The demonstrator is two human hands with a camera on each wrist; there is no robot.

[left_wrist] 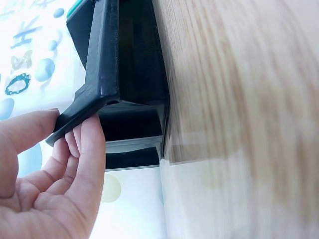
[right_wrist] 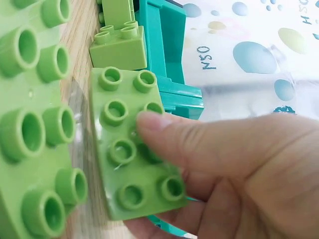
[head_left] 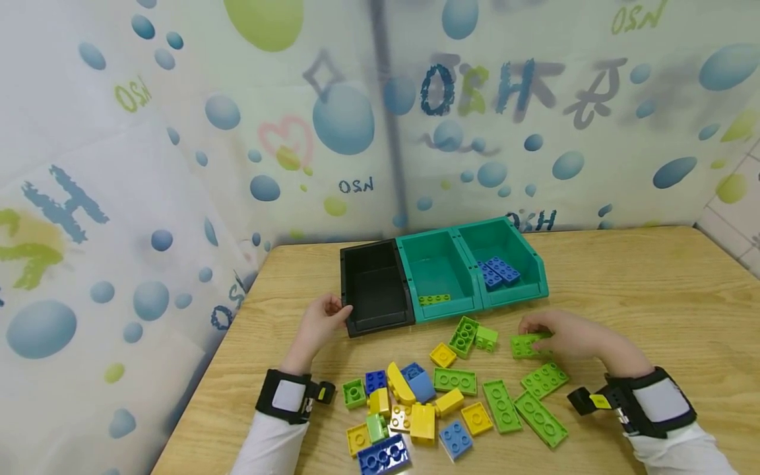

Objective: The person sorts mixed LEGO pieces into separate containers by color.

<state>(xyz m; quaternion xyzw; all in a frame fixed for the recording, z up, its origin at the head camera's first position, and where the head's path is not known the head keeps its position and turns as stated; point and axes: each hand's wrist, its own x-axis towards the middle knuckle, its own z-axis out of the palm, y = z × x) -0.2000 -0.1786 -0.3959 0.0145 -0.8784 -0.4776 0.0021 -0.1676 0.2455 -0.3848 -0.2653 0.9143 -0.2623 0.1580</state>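
Note:
My left hand [head_left: 320, 324] pinches the front left rim of the black bin [head_left: 379, 290]; in the left wrist view the thumb lies on one side of the rim and the fingers on the other. With my right hand [head_left: 567, 335] I grip a long green building brick [right_wrist: 119, 149], studs facing the wrist camera, thumb over its studs. Beside it lies another green brick [head_left: 544, 380]. A teal bin [head_left: 436, 264] in the middle holds a green brick [head_left: 435, 299], and the right teal bin [head_left: 495, 247] holds blue bricks [head_left: 503, 270].
Loose yellow bricks [head_left: 423, 422], blue bricks [head_left: 383, 454] and green bricks [head_left: 455, 380] lie scattered on the wooden table [head_left: 641, 297] in front of the bins. A patterned curtain [head_left: 475, 152] hangs behind the table's back edge.

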